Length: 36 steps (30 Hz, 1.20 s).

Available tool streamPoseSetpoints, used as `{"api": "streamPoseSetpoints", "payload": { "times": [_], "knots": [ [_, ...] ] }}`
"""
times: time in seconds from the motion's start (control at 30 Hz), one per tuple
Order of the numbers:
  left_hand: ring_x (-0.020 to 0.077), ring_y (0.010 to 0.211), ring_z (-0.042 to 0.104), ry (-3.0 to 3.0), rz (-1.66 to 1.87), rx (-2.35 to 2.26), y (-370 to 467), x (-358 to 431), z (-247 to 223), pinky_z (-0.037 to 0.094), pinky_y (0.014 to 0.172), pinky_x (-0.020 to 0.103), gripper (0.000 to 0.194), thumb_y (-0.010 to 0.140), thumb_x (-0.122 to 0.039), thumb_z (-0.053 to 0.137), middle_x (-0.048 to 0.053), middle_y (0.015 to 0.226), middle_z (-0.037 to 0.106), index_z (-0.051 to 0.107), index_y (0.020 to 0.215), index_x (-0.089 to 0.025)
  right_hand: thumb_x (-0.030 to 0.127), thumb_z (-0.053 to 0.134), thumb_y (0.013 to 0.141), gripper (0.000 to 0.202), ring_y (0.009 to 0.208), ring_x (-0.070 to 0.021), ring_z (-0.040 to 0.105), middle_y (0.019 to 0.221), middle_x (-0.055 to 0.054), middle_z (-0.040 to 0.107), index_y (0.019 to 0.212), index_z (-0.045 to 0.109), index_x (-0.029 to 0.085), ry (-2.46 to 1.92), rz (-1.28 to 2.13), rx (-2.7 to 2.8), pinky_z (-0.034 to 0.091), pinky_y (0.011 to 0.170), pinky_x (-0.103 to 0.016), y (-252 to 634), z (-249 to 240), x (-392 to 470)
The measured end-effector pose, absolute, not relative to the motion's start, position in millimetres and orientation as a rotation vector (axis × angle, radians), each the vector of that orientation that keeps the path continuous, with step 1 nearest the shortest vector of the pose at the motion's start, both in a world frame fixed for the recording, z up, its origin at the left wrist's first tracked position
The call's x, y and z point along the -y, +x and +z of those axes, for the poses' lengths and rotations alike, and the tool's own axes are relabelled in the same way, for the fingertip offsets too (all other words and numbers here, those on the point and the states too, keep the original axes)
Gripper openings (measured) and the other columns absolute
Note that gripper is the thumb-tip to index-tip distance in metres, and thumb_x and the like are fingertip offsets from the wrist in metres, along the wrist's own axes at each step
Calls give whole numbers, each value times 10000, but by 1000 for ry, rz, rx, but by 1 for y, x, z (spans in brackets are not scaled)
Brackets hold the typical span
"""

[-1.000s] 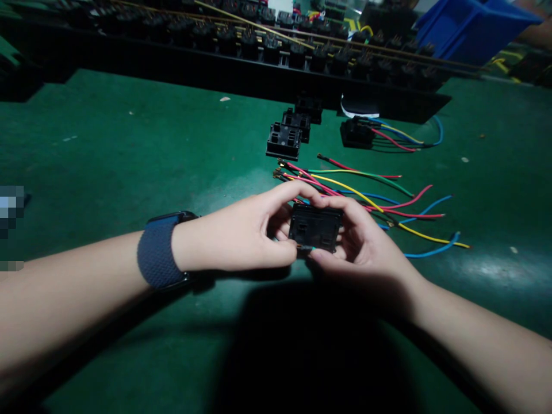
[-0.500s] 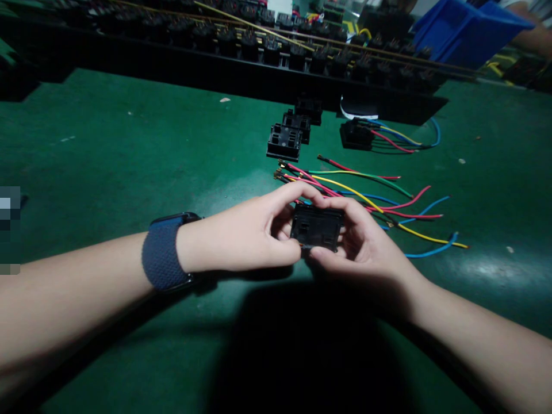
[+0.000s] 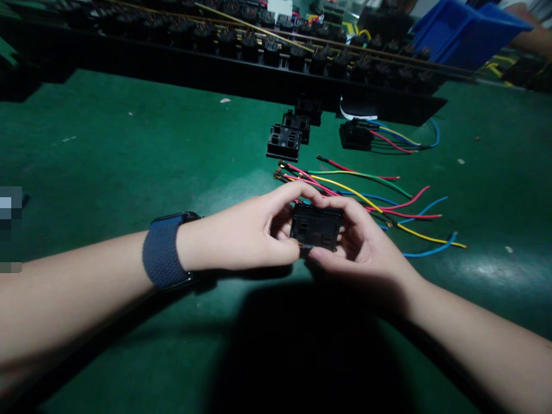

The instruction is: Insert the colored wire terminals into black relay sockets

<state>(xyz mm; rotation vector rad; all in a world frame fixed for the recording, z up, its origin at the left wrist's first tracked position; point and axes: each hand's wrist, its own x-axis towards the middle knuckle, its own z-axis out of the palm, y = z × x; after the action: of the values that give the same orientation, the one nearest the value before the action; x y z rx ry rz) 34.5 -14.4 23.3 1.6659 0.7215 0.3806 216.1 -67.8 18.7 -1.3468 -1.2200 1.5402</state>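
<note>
Between my two hands is a black plastic housing (image 3: 319, 227), flat and rectangular, with small slots in its face. My left hand (image 3: 259, 230) grips its left side, thumb at the lower edge and index finger along the top. On the other side my right hand (image 3: 366, 247) holds it the same way, the index fingertips meeting at the top edge. The fingers behind the housing are partly hidden. Just beyond my hands lie several loose wires (image 3: 371, 198) in red, yellow, green and blue, with metal terminals at their left ends.
Similar black housings (image 3: 283, 142) sit in a short row past the wires. Right of them is a housing with wires attached (image 3: 356, 135). A long black rack (image 3: 194, 69) of round parts crosses the green table (image 3: 129, 149). A blue bin (image 3: 466, 34) stands back right, near another person's arm (image 3: 537, 40).
</note>
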Motion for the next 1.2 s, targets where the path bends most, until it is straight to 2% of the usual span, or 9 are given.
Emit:
{"api": "streamPoseSetpoints", "payload": {
  "times": [0.17, 0.4, 0.8, 1.07, 1.2],
  "knots": [
    [139, 768, 575, 1742, 338, -632, 30, 8, 19, 463, 641, 254, 524, 787, -140, 571, 27, 921, 589, 378, 1266, -229, 115, 689, 693, 505, 774, -98, 601, 950, 25, 615, 1125, 484, 277, -1367, 1522, 1220, 492, 633, -186, 216, 17, 69],
    [119, 694, 515, 1774, 293, -628, 28, 4, 19, 434, 591, 237, 487, 845, -232, 568, -4, 812, 534, 351, 1281, -231, 130, 691, 690, 488, 795, -103, 603, 980, 13, 609, 1114, 492, 265, -1355, 1477, 1255, 482, 625, -185, 217, 12, 69],
    [108, 599, 492, 1744, 318, -680, 30, 7, 20, 404, 512, 215, 493, 793, -190, 585, -39, 707, 502, 387, 1242, -243, 108, 692, 698, 515, 742, -68, 597, 951, 32, 596, 1123, 454, 277, -1299, 1544, 1352, 445, 553, -138, 225, 10, 64],
    [113, 606, 500, 1763, 314, -689, 30, 6, 20, 413, 524, 220, 490, 797, -205, 586, -43, 694, 502, 391, 1246, -243, 130, 711, 649, 524, 749, -79, 583, 938, 29, 613, 1104, 482, 254, -1334, 1464, 1371, 459, 596, -161, 223, 9, 64],
    [107, 592, 496, 1748, 310, -692, 30, 7, 21, 413, 522, 215, 501, 793, -212, 596, -50, 686, 495, 389, 1247, -243, 140, 707, 668, 509, 753, -80, 587, 949, 28, 616, 1109, 483, 261, -1326, 1486, 1358, 458, 590, -159, 224, 9, 63]
  ]
}}
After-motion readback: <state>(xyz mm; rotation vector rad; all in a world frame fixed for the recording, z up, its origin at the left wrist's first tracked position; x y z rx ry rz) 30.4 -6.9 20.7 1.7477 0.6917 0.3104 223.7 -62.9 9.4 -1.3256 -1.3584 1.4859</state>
